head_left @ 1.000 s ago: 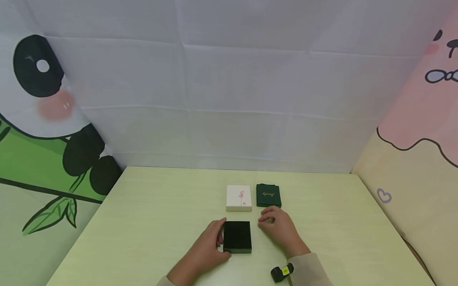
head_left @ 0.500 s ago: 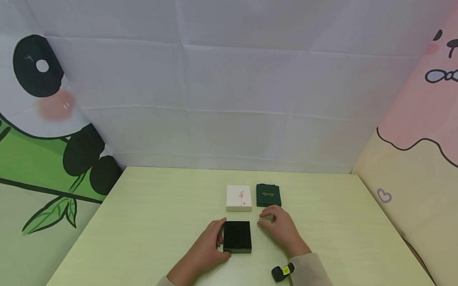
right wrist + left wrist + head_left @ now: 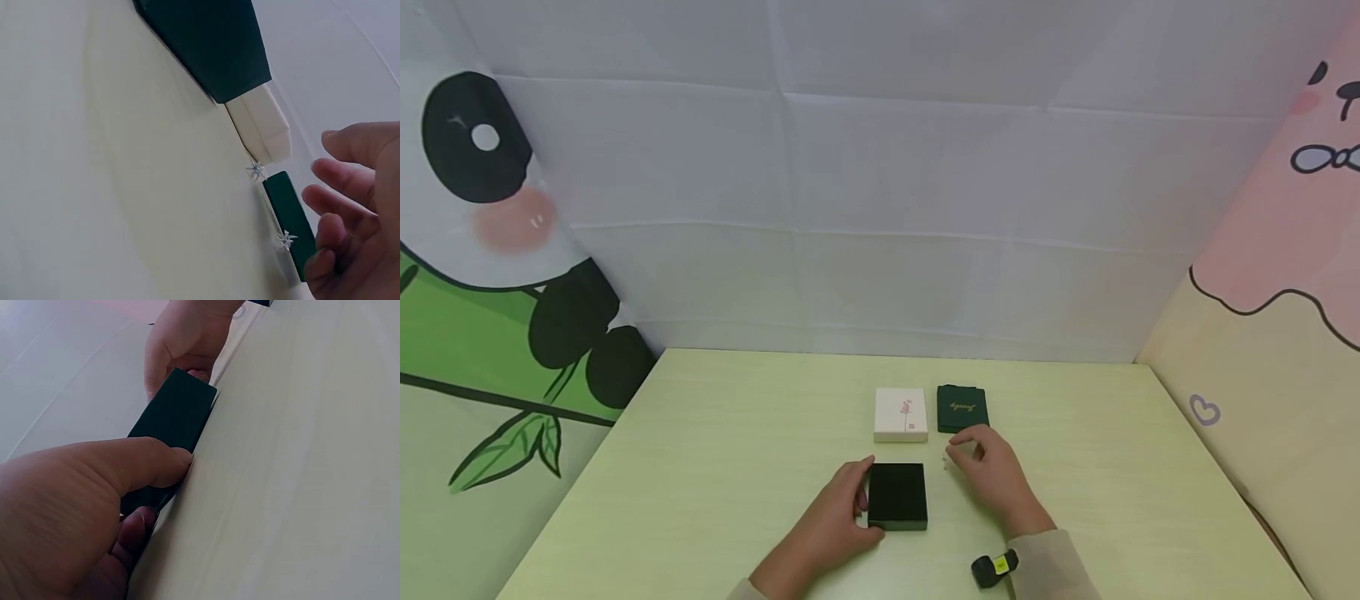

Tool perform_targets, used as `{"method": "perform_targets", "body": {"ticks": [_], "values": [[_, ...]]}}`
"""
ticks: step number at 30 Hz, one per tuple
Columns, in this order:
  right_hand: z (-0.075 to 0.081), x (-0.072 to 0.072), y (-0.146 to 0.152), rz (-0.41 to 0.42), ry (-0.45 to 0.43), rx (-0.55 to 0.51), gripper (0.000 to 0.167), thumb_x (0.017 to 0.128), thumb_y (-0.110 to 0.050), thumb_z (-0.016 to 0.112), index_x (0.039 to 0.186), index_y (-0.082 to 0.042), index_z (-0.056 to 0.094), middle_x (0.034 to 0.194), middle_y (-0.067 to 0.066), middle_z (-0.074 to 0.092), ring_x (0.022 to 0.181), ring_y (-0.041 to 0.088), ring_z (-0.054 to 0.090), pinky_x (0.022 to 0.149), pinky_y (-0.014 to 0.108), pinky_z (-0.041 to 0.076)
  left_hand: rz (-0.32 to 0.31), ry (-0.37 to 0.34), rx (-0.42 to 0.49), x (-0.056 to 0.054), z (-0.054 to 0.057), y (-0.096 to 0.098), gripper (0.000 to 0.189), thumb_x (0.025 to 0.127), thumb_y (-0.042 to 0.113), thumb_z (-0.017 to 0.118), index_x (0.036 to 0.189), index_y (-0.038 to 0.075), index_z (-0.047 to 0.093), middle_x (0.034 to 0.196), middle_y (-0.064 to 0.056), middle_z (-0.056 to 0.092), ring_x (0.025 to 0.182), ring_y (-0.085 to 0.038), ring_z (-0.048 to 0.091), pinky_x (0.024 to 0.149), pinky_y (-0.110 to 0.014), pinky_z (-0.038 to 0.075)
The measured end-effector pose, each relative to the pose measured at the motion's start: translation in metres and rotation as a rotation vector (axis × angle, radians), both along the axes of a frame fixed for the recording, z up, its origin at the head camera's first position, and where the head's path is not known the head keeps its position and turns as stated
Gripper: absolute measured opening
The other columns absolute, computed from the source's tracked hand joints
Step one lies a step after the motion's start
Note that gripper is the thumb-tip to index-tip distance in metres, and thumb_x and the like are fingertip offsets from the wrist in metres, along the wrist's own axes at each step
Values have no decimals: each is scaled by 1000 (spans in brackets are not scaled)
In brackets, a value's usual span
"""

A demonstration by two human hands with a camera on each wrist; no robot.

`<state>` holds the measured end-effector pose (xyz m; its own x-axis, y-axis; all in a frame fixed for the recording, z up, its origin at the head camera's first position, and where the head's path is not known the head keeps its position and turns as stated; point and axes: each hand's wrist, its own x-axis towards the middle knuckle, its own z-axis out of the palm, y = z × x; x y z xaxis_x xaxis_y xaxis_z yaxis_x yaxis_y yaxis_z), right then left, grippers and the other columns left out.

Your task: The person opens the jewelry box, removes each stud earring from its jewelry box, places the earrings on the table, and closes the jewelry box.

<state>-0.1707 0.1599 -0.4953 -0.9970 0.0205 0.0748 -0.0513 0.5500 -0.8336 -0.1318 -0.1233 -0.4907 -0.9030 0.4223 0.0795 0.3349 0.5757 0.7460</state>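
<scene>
A square dark green box (image 3: 898, 497) with a black top rests on the table, and my left hand (image 3: 823, 517) grips its left side, thumb at the near corner. The left wrist view shows the thumb (image 3: 156, 464) pressed along the box's green side. My right hand (image 3: 992, 477) hovers to the right of the box, fingers loosely bent with nothing between them. Just off its fingertips lie two small, clear, star-shaped earrings (image 3: 286, 240), one nearer the white box (image 3: 259, 125). In the head view they show only as tiny pale specks.
Behind the dark box stands the white box (image 3: 899, 414) with a pink flower print. Beside it sits a flat dark green box or pouch (image 3: 962, 408) with gold lettering. A pale curtain (image 3: 880, 208) hangs behind the table (image 3: 737, 442).
My right hand has drawn slightly up and to the right, and small pale specks now show beside its fingertips. The left hand and the dark green box stay in place.
</scene>
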Motion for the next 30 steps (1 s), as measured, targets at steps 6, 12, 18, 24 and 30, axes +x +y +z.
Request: {"method": "perform_targets", "body": {"ticks": [6, 12, 18, 24, 30], "values": [[11, 1, 6, -15, 8, -29, 13, 97, -26, 73, 108, -19, 73, 87, 2, 53, 72, 20, 48, 62, 32, 42, 11, -8, -25, 1, 0, 0, 97, 74, 15, 87, 156, 0, 37, 105, 7, 50, 88, -8, 51, 80, -26, 47], [21, -5, 13, 4, 67, -41, 19, 98, -24, 73, 113, -13, 73, 87, 3, 52, 64, 18, 46, 60, 32, 42, 7, -5, -23, 1, 3, 0, 98, 74, 14, 87, 156, -1, 36, 105, 6, 50, 88, -8, 51, 79, -26, 47], [30, -14, 20, 36, 119, 15, 28, 98, -27, 72, 120, -9, 70, 99, 7, 57, 63, 18, 44, 60, 33, 40, 10, -17, -28, 2, 3, 1, 98, 74, 14, 86, 156, 0, 36, 104, 7, 50, 89, -8, 52, 80, -26, 47], [43, -28, 30, 84, 141, 169, 51, 99, -37, 69, 139, -5, 60, 134, 14, 58, 79, 26, 57, 74, 42, 49, 10, -23, -33, 3, 4, 0, 97, 74, 15, 85, 156, 1, 36, 105, 7, 50, 88, -8, 51, 79, -26, 46], [51, -45, 36, 122, 78, 346, 85, 95, -62, 63, 155, -6, 41, 151, 18, 43, 128, 41, 54, 102, 59, 44, 11, -13, -32, 4, 5, 0, 97, 74, 15, 85, 156, 1, 36, 105, 7, 50, 88, -7, 52, 80, -25, 47]]}}
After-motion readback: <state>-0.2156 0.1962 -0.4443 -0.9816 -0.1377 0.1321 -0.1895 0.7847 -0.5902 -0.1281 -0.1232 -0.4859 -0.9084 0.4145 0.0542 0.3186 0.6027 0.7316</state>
